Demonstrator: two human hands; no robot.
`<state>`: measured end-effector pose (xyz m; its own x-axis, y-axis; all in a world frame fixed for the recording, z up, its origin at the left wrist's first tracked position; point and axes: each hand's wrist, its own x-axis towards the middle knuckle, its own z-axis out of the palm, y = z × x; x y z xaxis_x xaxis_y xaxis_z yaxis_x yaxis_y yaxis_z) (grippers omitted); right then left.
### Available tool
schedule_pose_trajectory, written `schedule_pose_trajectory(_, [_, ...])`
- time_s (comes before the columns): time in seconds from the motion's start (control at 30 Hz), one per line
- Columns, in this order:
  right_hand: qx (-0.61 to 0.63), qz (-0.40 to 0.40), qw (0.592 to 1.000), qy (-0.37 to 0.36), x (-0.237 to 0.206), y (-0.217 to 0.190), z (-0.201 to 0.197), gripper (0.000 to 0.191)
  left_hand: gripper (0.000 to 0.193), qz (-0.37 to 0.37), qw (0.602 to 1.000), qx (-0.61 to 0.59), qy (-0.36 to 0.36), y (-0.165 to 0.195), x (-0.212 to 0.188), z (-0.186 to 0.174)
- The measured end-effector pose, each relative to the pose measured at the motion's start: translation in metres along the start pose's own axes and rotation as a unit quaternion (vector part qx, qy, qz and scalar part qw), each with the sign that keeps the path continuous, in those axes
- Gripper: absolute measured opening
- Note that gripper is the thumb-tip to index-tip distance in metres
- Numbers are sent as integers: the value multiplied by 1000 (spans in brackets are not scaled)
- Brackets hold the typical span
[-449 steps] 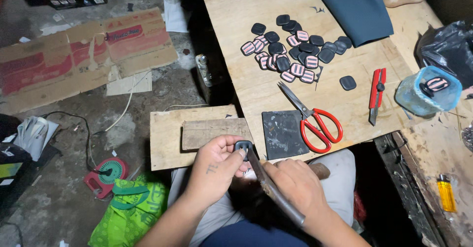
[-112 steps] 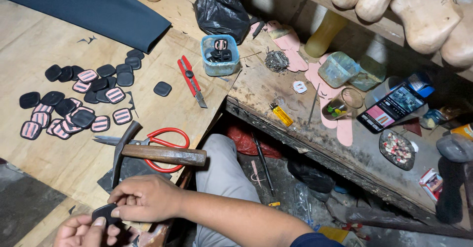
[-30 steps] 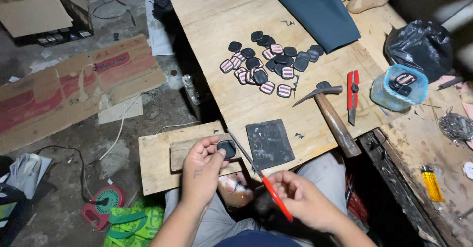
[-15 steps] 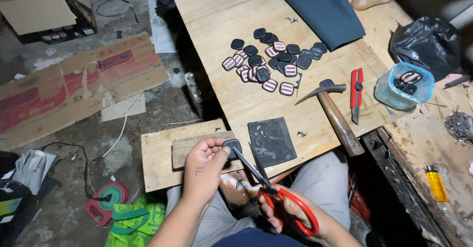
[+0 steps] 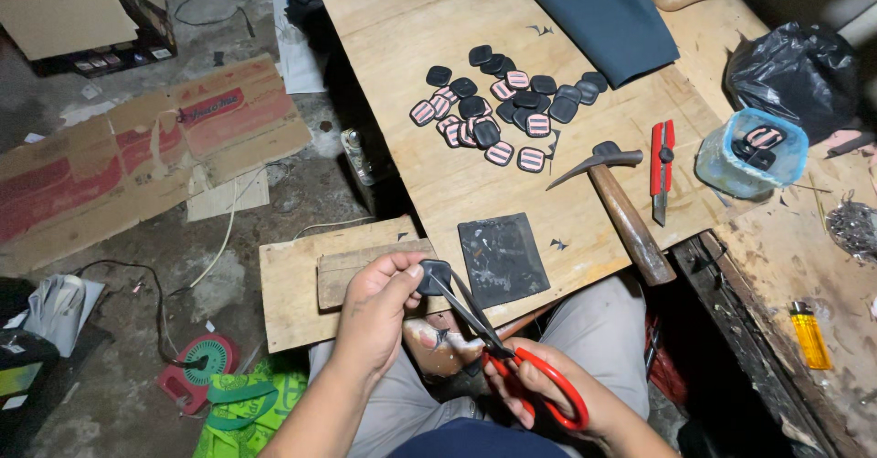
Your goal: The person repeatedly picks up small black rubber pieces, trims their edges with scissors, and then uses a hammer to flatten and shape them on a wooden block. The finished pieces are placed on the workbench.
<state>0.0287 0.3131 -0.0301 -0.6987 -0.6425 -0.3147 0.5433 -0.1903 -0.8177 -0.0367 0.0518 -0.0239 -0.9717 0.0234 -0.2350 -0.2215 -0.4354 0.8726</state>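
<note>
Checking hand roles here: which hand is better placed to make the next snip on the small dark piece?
Right. The right hand has the red scissors, blades at the dark piece, which the left hand pinches.

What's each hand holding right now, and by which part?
The left hand pinches a small dark patch by its left edge. The right hand holds red-handled scissors by the handle loops, blades at the patch.

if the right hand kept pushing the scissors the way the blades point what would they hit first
The right hand aims the red-handled scissors up and left. The blades already meet the small dark patch pinched in the left hand. Beyond it, probably the wooden block, though depth is unclear.
</note>
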Motion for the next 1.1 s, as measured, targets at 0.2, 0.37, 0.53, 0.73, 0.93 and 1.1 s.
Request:
schedule_pose_trajectory(0.2, [-16, 28, 997, 63, 8, 15, -5, 50, 21, 12, 999, 38, 5, 0, 1, -1])
schedule_pose_trajectory(0.37, [-39, 57, 991, 112, 9, 24, -10, 38, 20, 12, 999, 43, 12, 1, 4, -2])
schedule_pose_trajectory(0.53, [-64, 79, 985, 142, 13, 23, -10, 30, 21, 3, 999, 45, 19, 2, 6, -1])
schedule_pose_trajectory(0.73, [-72, 99, 977, 172, 12, 23, -2, 23, 23, 0, 999, 49, 20, 3, 5, 0])
schedule_pose_trajectory(0.93, [-85, 11, 993, 78, 13, 22, -1, 38, 29, 36, 997, 59, 22, 3, 5, 2])
schedule_pose_trajectory(1.1, [-48, -14, 999, 3, 9, 18, 3, 53, 24, -39, 999, 16, 31, 4, -3, 11])
